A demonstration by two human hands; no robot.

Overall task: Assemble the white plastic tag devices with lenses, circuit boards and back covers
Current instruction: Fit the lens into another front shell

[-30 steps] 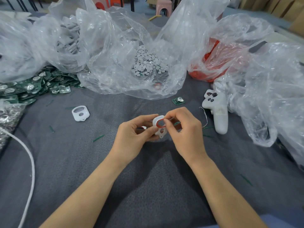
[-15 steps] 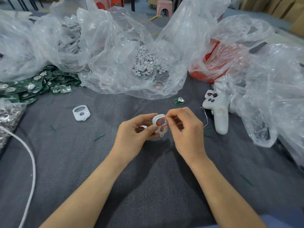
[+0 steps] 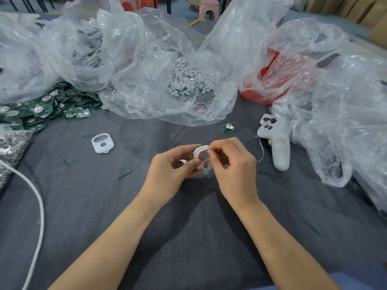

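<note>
A white plastic tag shell [image 3: 201,162] with a red ring [image 3: 202,154] in its large opening is held over the grey cloth. My left hand [image 3: 172,167] grips the shell from the left, thumb on its lower front. My right hand [image 3: 231,164] pinches the red ring at the shell's top right edge. A second white shell [image 3: 103,142] lies flat to the left. One green circuit board [image 3: 227,128] lies just beyond my hands. Something small and red-white shows under my left fingers; I cannot tell what it is.
Clear bags hold white discs [image 3: 188,80], white covers [image 3: 88,49] and red parts [image 3: 270,80]. A heap of green boards [image 3: 41,107] lies far left. A white handheld controller [image 3: 276,141] lies right. A white cable [image 3: 39,206] curves at the left.
My right fingers have shifted along the red ring toward the shell's upper right edge. The shell has stayed in my left hand at nearly the same spot.
</note>
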